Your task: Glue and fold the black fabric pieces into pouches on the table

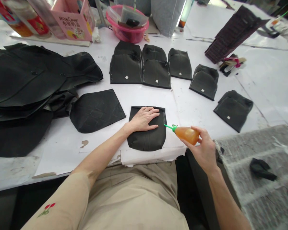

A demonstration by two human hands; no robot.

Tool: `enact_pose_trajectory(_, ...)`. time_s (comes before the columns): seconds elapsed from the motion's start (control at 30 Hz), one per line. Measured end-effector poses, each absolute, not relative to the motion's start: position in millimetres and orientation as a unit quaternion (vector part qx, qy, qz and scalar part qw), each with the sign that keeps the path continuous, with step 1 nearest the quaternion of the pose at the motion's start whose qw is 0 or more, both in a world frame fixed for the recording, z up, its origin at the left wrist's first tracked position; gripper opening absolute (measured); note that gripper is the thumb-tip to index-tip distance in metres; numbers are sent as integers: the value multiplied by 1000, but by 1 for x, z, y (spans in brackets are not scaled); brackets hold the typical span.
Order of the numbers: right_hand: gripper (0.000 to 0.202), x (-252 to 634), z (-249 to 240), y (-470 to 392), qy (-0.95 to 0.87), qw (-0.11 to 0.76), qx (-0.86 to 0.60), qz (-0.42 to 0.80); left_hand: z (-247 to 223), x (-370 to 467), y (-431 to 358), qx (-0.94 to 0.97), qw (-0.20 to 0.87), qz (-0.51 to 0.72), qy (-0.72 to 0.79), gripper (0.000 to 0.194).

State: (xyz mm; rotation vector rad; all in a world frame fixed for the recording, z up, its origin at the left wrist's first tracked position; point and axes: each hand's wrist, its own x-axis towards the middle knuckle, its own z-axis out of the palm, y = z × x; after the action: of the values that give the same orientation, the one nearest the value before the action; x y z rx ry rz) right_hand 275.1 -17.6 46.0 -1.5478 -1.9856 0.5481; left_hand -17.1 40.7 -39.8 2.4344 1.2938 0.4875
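Observation:
A black leather-like piece [147, 139] lies flat near the table's front edge, its straight folded edge away from me. My left hand [145, 119] rests on its upper part, fingers spread and pointing right. In my right hand [203, 147] is a squeeze bottle [187, 134] of amber liquid, tilted on its side. Its green nozzle tip touches or nearly touches the piece's right edge. To the left lies a flat black piece [97, 110] with faint crossed lines.
Several black pieces with small white marks, one of them [156, 72] in the middle, form an arc behind. A black pile [21, 80] covers the left. A pink basket [128, 33], pink box [73, 22] and dark upright block [232, 35] stand farther back. Grey fabric [259, 153] lies right.

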Motion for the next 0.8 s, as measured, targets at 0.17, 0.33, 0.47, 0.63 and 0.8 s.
enact_pose_trajectory(0.17, 54, 278, 47, -29, -734, 269, -589, 204, -40, -18, 41, 858, 175, 170, 453, 57)
enact_pose_trajectory(0.33, 53, 281, 47, -38, -727, 275, -592, 210, -40, -17, 41, 856, 177, 165, 456, 57)
enact_pose_trajectory(0.47, 54, 283, 47, -48, -715, 281, -601, 220, -40, -17, 41, 856, 175, 165, 457, 57)
enact_pose_trajectory(0.63, 55, 286, 48, -61, -702, 281, -613, 231, -39, -17, 41, 856, 178, 165, 456, 56)
enact_pose_trajectory(0.8, 56, 287, 49, -72, -696, 282, -618, 233, -39, -18, 41, 855, 185, 161, 457, 57)
